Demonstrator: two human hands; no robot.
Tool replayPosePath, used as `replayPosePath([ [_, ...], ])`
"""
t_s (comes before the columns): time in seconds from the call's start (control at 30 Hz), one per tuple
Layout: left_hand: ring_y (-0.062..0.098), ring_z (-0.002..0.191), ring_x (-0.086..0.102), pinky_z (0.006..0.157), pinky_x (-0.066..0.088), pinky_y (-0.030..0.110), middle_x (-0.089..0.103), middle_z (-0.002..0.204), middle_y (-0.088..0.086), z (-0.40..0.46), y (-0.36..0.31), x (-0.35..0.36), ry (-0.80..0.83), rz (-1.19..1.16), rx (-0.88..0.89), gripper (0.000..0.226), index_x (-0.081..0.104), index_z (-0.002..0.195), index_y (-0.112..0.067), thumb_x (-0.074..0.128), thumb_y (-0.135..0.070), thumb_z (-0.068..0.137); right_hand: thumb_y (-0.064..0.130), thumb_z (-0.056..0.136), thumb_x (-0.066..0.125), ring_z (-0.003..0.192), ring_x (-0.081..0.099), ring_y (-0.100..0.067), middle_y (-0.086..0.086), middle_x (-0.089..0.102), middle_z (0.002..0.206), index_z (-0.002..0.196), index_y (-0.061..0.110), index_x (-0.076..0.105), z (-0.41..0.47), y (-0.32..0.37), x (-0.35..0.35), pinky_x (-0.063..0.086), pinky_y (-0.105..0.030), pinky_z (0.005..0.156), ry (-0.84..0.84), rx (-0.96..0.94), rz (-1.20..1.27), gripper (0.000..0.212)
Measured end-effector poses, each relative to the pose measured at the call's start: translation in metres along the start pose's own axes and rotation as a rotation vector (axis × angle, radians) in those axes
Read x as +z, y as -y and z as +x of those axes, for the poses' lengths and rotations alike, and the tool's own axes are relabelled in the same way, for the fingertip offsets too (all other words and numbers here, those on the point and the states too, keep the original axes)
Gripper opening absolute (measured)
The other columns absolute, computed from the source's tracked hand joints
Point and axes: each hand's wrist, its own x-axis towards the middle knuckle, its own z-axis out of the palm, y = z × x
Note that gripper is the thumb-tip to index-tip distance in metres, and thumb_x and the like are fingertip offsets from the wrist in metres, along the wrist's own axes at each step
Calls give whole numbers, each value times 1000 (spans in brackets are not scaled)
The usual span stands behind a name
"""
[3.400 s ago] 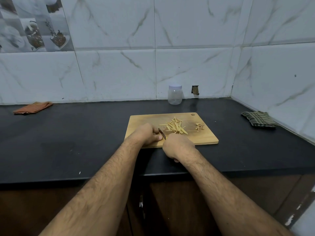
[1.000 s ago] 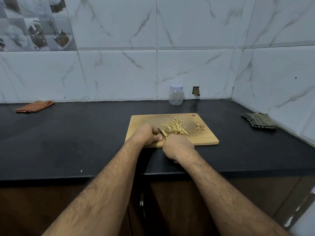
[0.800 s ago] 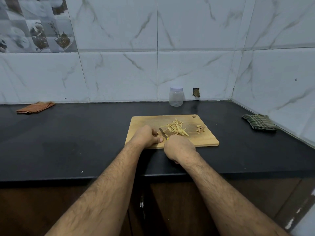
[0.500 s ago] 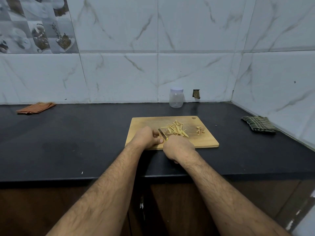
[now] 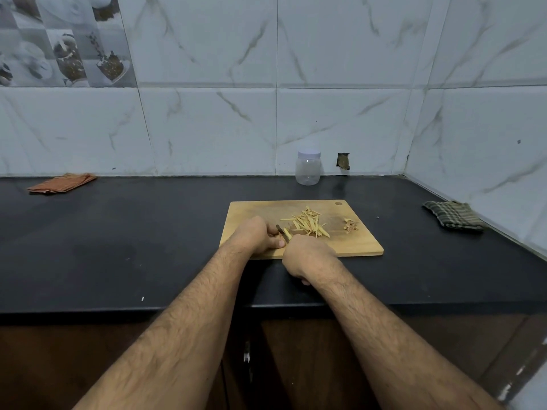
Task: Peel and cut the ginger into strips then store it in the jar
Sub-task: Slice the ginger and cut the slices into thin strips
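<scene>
Pale yellow ginger strips (image 5: 307, 224) sit piled mid cutting board (image 5: 349, 244), just past both hands. Left hand (image 5: 257, 236) curls over a small ginger piece (image 5: 287, 232); right hand (image 5: 307, 254) grips the knife (image 5: 281, 230). Jar (image 5: 308, 170) stands capped by the wall.

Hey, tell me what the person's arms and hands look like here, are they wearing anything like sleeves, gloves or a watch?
Both forearms are bare and hairy, with no sleeves in view as far up as the frame shows. The left hand and right hand wear no gloves. No watch, band or ring can be seen on the wrists or on the fingers that show.
</scene>
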Motion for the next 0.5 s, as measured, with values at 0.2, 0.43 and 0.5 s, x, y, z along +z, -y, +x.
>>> replayPosePath([
  [0.2, 20, 110, 61, 101, 46, 38, 72, 111, -3, 6, 4, 0, 34, 5, 23, 22, 77, 108, -20, 72, -30, 89, 17, 101, 48, 93, 69, -23, -7, 65, 97, 125, 7, 58, 4, 8, -3, 59, -35, 82, 45, 18, -29, 28],
  [0.43, 18, 110, 61, 98, 47, 34, 72, 113, -3, 7, 3, 2, 1, 8, 20, 27, 75, 112, -18, 74, -32, 89, 12, 96, 50, 99, 69, -24, -9, 67, 108, 123, 8, 59, -7, 1, -1, 59, -37, 85, 56, 24, 4, 29],
  [0.5, 19, 107, 63, 97, 49, 37, 73, 107, -3, 10, 6, 4, 3, 5, 15, 25, 78, 107, -19, 75, -34, 87, 12, 94, 52, 94, 70, -25, -8, 68, 104, 113, 9, 63, -14, -5, 4, 59, -38, 83, 67, 50, 8, 22],
])
